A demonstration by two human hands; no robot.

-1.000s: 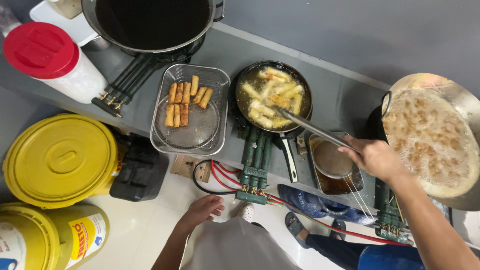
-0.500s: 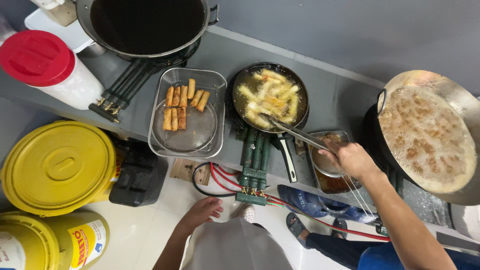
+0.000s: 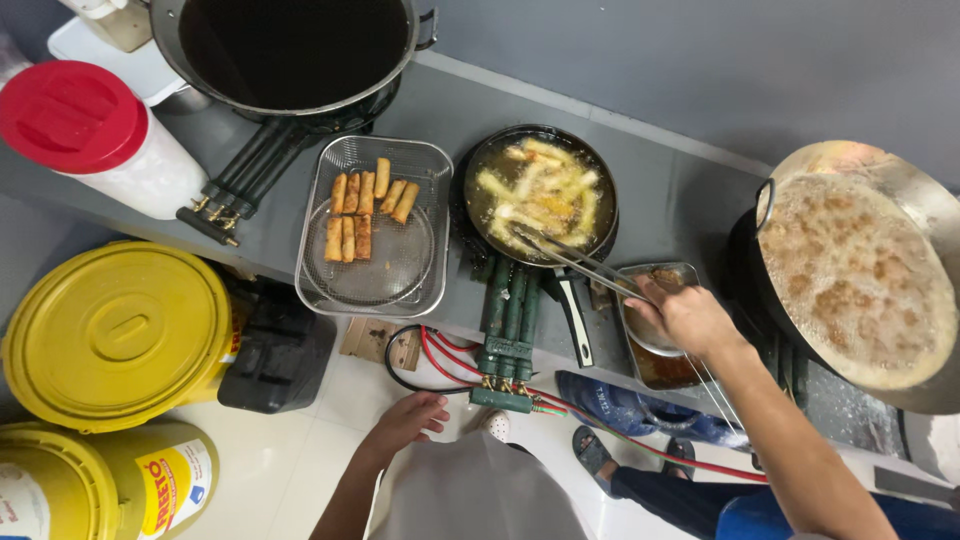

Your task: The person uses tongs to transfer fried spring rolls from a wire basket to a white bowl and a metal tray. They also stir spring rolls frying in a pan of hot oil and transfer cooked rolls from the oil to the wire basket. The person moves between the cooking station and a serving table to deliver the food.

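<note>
My right hand [image 3: 688,318] grips long metal tongs [image 3: 570,258] whose tips reach into a black frying pan [image 3: 478,170] of bubbling oil with pale fried rolls [image 3: 545,190]. To the pan's left, a metal mesh tray [image 3: 372,285] holds several browned rolls [image 3: 362,210]. My left hand [image 3: 408,420] hangs below the counter edge at my side, fingers loose, holding nothing.
A large wok of foaming oil [image 3: 860,275] sits at the right, a dark empty wok [image 3: 290,50] at the top. A small metal tray [image 3: 668,365] lies under my right hand. Yellow lidded buckets [image 3: 115,330], a red-lidded white container [image 3: 85,130] and red gas hoses [image 3: 450,360] are left and below.
My right hand has drawn left and nearer the frying pan, and the tongs' tips sit in the oil. The left hand has stayed low by my side.
</note>
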